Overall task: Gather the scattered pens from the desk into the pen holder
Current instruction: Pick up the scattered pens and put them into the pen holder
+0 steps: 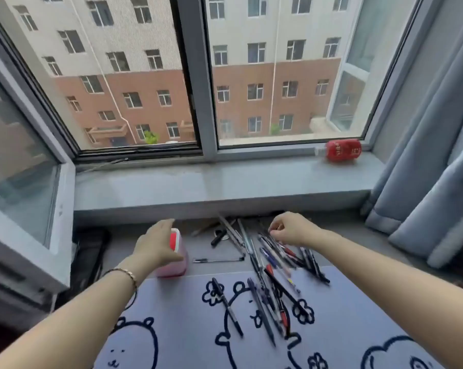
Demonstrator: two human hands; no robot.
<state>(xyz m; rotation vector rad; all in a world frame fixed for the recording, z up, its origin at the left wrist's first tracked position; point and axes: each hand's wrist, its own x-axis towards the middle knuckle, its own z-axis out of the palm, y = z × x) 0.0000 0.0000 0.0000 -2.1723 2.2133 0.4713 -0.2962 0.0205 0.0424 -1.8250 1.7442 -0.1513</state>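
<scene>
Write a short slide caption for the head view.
Left hand holds the pink pen holder; right hand reaches over the scattered pens.

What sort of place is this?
Probably a bedroom or dorm room, several floors up: a cartoon desk mat strewn with pens, a grey curtain, and a window facing a block of flats.

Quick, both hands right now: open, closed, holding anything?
Left hand: grips the pink pen holder.
Right hand: fingers curled over the pens; whether it pinches one cannot be told.
</scene>
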